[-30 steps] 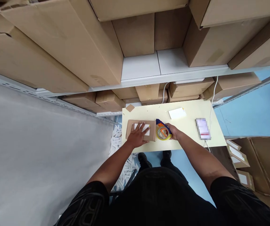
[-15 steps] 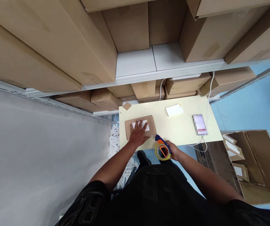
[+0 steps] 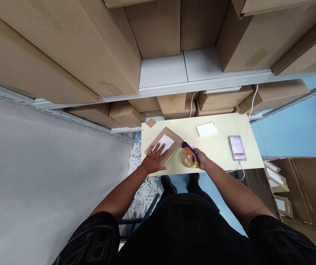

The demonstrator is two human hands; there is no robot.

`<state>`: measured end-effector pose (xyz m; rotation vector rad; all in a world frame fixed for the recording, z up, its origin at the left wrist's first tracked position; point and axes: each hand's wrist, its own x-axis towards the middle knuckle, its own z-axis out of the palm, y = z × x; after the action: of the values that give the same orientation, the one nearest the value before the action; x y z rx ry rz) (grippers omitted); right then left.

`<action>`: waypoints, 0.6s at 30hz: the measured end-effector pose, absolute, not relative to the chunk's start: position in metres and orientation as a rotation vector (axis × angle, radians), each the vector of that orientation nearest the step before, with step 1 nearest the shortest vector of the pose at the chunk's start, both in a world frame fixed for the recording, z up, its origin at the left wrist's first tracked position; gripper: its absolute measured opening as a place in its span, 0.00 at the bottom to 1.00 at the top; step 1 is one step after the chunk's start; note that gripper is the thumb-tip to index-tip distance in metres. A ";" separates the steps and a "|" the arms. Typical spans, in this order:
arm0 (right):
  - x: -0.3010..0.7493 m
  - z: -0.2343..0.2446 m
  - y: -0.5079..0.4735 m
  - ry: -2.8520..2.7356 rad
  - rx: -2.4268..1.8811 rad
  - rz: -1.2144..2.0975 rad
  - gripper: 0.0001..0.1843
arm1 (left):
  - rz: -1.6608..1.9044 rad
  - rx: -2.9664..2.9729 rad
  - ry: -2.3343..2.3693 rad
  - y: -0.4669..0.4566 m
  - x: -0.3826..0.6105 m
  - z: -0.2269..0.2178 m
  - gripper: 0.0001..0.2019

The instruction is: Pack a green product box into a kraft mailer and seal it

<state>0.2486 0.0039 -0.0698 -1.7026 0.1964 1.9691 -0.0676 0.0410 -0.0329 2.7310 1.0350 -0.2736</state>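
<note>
A small cardboard box (image 3: pixel 172 134) with a white label (image 3: pixel 166 142) on top lies turned at an angle on the left part of the pale table (image 3: pixel 213 149). Spread across the box and its label, my left hand (image 3: pixel 155 161) rests with fingers apart. My right hand (image 3: pixel 202 159) is wrapped round a blue and orange tape dispenser (image 3: pixel 188 147) carrying a roll of clear yellowish tape (image 3: pixel 185 160). The dispenser's blue head is at the right corner of the box; whether it touches cannot be told.
Behind the box lie a stack of white labels (image 3: pixel 206 129) and a cardboard scrap (image 3: pixel 151 123). A phone (image 3: pixel 237 148) with a white cable is at the right. Shelves of cartons (image 3: pixel 171 105) stand behind; an open carton (image 3: pixel 309 184) holds labelled boxes. Paper strips (image 3: pixel 142 197) cover floor at left.
The box has turned counter-clockwise under my left hand, which shifted slightly left. My right hand has raised the tape dispenser from the table's front edge up to the box's corner.
</note>
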 end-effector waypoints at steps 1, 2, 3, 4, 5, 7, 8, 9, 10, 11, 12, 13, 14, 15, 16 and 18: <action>0.248 -0.068 0.006 0.177 -1.721 1.922 0.19 | -0.249 2.721 1.086 0.040 -0.065 -0.036 0.55; 0.248 -0.067 0.005 0.162 -1.732 1.881 0.19 | -0.229 2.709 1.123 0.039 -0.061 -0.039 0.54; 0.247 -0.066 -0.001 0.155 -1.735 1.854 0.19 | -0.219 2.697 1.146 0.038 -0.058 -0.040 0.54; 0.247 -0.065 -0.010 0.154 -1.735 1.843 0.19 | -0.217 2.686 1.157 0.037 -0.055 -0.041 0.53; 0.247 -0.065 -0.023 0.156 -1.732 1.844 0.19 | -0.217 2.678 1.157 0.036 -0.053 -0.041 0.53; 0.253 -0.066 -0.055 0.152 -1.725 1.865 0.19 | -0.216 2.666 1.153 0.035 -0.052 -0.041 0.53; 0.258 -0.067 -0.072 0.138 -1.722 1.886 0.18 | -0.212 2.662 1.150 0.035 -0.053 -0.040 0.53; 0.265 -0.068 -0.087 0.126 -1.727 1.924 0.18 | -0.208 2.659 1.148 0.035 -0.053 -0.040 0.54; 0.274 -0.069 -0.099 0.111 -1.745 1.954 0.18 | -0.202 2.656 1.147 0.035 -0.054 -0.040 0.54; 0.282 -0.069 -0.107 0.090 -1.761 1.977 0.18 | -0.197 2.654 1.146 0.035 -0.054 -0.040 0.54; 0.290 -0.070 -0.111 0.064 -1.774 1.994 0.18 | -0.192 2.654 1.144 0.035 -0.055 -0.040 0.55; 0.297 -0.070 -0.110 0.031 -1.788 2.010 0.18 | -0.189 2.654 1.141 0.035 -0.055 -0.040 0.55; 0.302 -0.070 -0.105 -0.008 -1.803 2.034 0.18 | -0.186 2.654 1.137 0.036 -0.055 -0.040 0.55; 0.304 -0.071 -0.095 -0.050 -1.818 2.073 0.18 | -0.184 2.654 1.130 0.036 -0.055 -0.040 0.56; 0.304 -0.072 -0.083 -0.090 -1.832 2.130 0.19 | -0.185 2.654 1.123 0.036 -0.055 -0.039 0.56; 0.294 -0.077 -0.051 -0.157 -1.845 2.256 0.19 | -0.192 2.655 1.106 0.037 -0.055 -0.038 0.55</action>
<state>0.2939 -0.0513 -0.0767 -1.8446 -0.1573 2.2560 -0.0551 0.0374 -0.0384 2.6551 1.1062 -0.1925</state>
